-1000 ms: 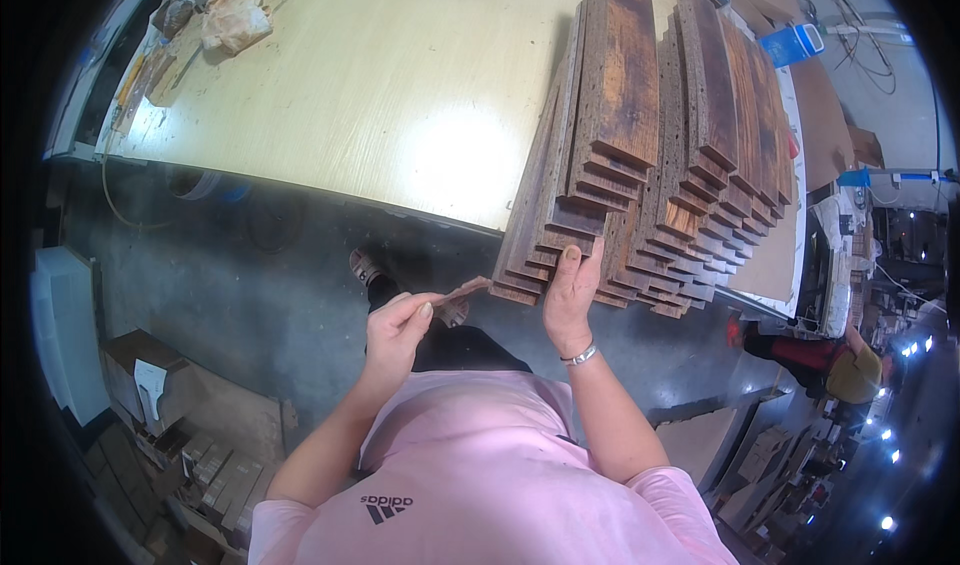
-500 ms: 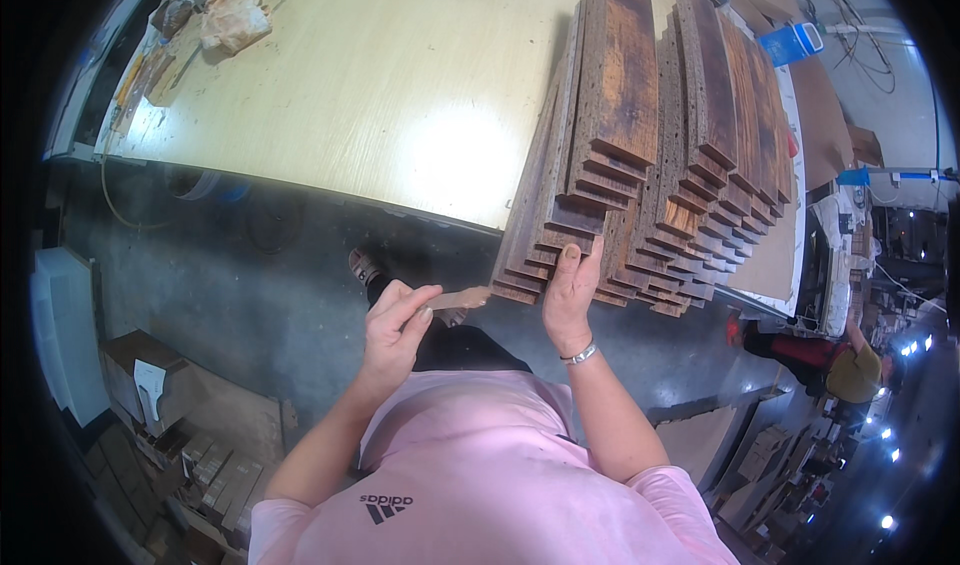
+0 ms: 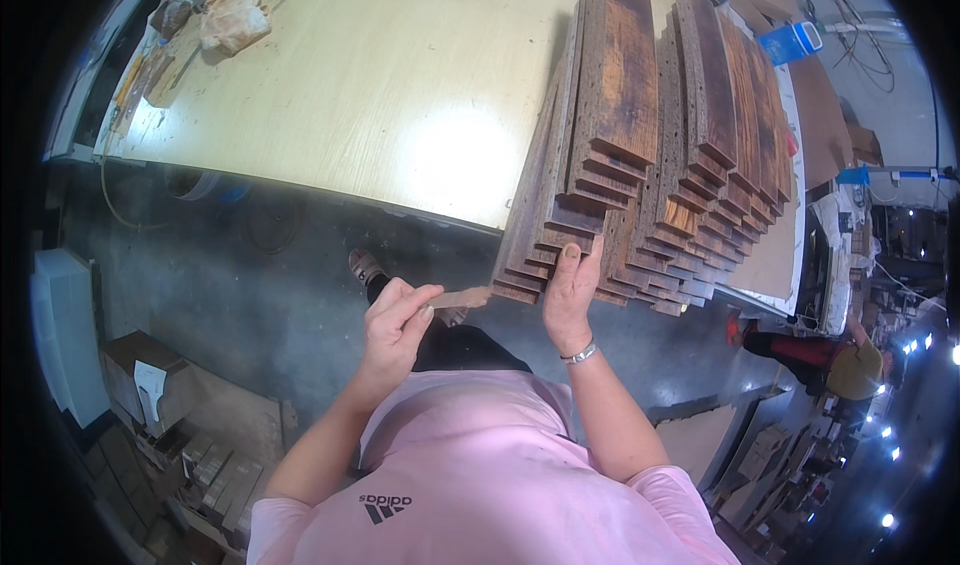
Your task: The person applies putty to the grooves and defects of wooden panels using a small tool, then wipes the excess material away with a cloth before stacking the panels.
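Note:
My left hand (image 3: 392, 330) is closed in a pinch on a thin, flat brown stick (image 3: 452, 299). The stick's far end reaches the lower left corner of a stack of dark brown wood-grain boards (image 3: 625, 75). At the front ends of that stack, my right hand (image 3: 570, 290) grips a protruding board (image 3: 578, 215), its thumb on top; the other fingers are partly hidden. The boards lie in stepped layers, their near ends sticking out past the front edge of the pale worktable (image 3: 380, 85).
More stacked boards (image 3: 745, 115) lie on the right, with a blue container (image 3: 790, 43) behind them. Crumpled brown paper (image 3: 235, 20) sits at the table's far left. Cardboard boxes (image 3: 215, 475) stand low on the left. Another person (image 3: 850, 370) is at the far right.
My hands, the stick and the boards look the same as before. The person at the far right has shifted slightly.

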### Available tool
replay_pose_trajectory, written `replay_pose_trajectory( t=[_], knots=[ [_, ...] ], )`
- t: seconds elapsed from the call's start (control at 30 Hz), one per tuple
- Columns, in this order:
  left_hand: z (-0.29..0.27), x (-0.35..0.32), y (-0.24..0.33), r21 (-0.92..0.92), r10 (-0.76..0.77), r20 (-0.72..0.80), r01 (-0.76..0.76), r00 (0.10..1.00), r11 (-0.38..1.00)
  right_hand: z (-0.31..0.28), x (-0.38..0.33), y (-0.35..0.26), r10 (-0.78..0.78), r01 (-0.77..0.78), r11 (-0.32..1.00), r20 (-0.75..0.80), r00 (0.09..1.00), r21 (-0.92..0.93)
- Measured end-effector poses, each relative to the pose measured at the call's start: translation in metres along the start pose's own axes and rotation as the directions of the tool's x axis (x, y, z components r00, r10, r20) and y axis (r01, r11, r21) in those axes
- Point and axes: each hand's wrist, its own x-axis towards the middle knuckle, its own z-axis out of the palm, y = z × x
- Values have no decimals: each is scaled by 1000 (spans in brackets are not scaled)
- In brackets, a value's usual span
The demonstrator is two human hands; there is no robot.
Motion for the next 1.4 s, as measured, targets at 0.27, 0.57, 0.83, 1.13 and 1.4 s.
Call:
replay_pose_trajectory(
  t=[0.27,0.57,0.83,1.13,1.4],
  knots=[
    [-2,2,2,38,45,11,-45,999,998,-1,1,2,-10,10,1000,5,1000,1],
    [-1,3,5,54,8,27,-10,1000,999,0,-1,2,22,-23,999,-5,1000,-27],
    [-3,5,10,49,15,22,-16,1000,999,1,-2,12,11,-11,1000,-2,1000,-18],
    [-3,4,8,4,-63,18,63,998,998,2,1,5,-11,10,1000,-19,1000,-12],
    [2,-7,-12,-354,-343,74,346,936,869,0,1,2,5,-6,1000,6,1000,26]
  ],
)
